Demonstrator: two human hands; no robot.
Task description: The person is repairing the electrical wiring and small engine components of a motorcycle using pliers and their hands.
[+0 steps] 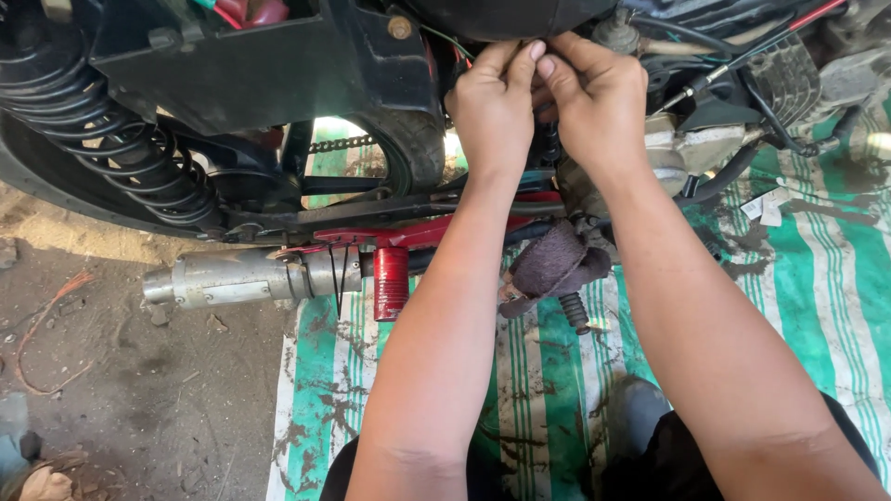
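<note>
Both my hands reach up to the underside of a motorcycle's black side panel point(278, 74). My left hand point(492, 107) and my right hand point(594, 97) are pressed together, fingertips pinched at a small spot just below the black bodywork; what they pinch is hidden by the fingers. Thin wires and cables point(733, 56) run right of my right hand. Below my forearms a dark rag point(552, 264) hangs over a footrest with a ribbed rubber peg point(575, 314).
A black coil shock spring point(111, 139) and rear tyre point(413, 148) stand left. A silver exhaust pipe point(241, 276) with a red footpeg point(391, 283) lies low. A green and white striped mat point(817, 278), stained with dirt, covers the ground; bare soil point(139, 399) lies left.
</note>
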